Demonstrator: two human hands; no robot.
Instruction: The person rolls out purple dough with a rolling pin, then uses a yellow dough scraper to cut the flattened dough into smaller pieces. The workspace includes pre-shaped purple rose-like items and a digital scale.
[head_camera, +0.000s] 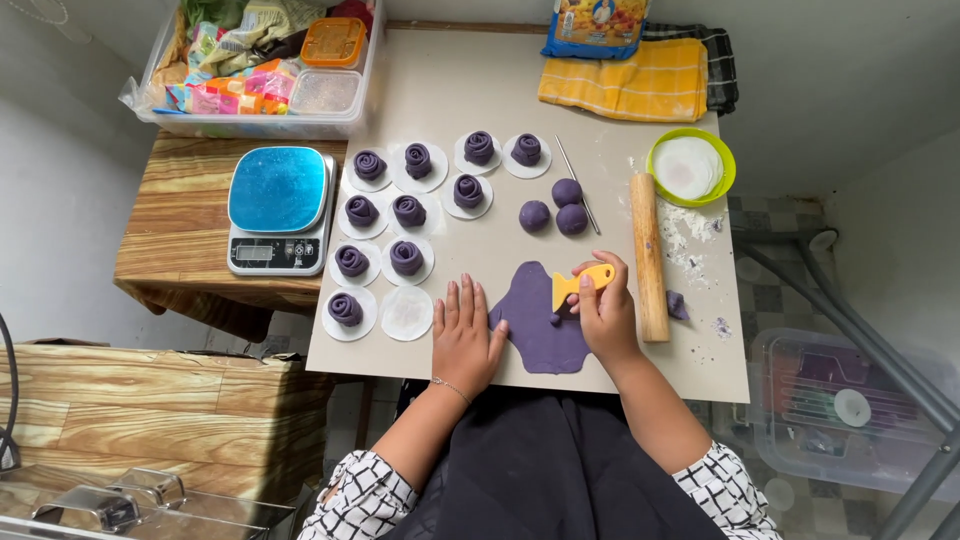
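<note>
Right hand (605, 310) gripping yellow scraper (583, 284)

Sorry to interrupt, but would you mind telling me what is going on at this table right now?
A person is working purple dough on a beige board. The right hand holds a yellow plastic scraper against a flattened purple dough sheet, while the left hand rests flat on the board beside the sheet. Three purple dough balls wait above it, next to a wooden rolling pin. To the left, rolled dough rosettes sit on white paper rounds, near a blue-topped kitchen scale.
</note>
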